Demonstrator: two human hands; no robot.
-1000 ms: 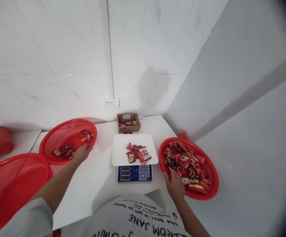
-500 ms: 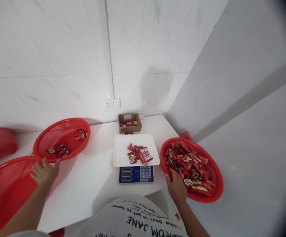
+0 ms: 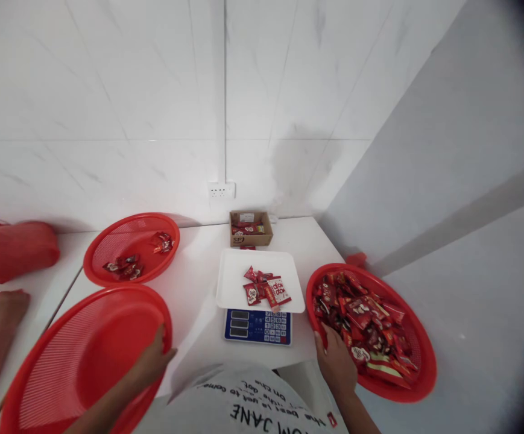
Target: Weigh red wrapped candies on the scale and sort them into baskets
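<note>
My left hand (image 3: 151, 358) is closed over the near right rim of a large red mesh basket (image 3: 40, 355), whose inside shows bare red plastic. My right hand (image 3: 337, 364) grips the left rim of another red basket (image 3: 429, 371), heaped with red-wrapped snack packets (image 3: 361, 313). Between the two baskets stands a blue digital scale (image 3: 258, 326). On its white tray (image 3: 232, 274) lie several small red packets (image 3: 253, 293) and one white-and-red packet (image 3: 278, 289).
Behind the scale sits a small cardboard box (image 3: 239, 240) with red packets inside. A third red basket (image 3: 108, 235) holds a few packets at the back left. At the far left, another person's hand (image 3: 6, 310) rests by red bags (image 3: 22, 247). Walls border the white table (image 3: 193, 259).
My left hand has gone from open in the air to gripping the large left basket, which now sits further right. My right hand keeps its hold. The view has shifted left.
</note>
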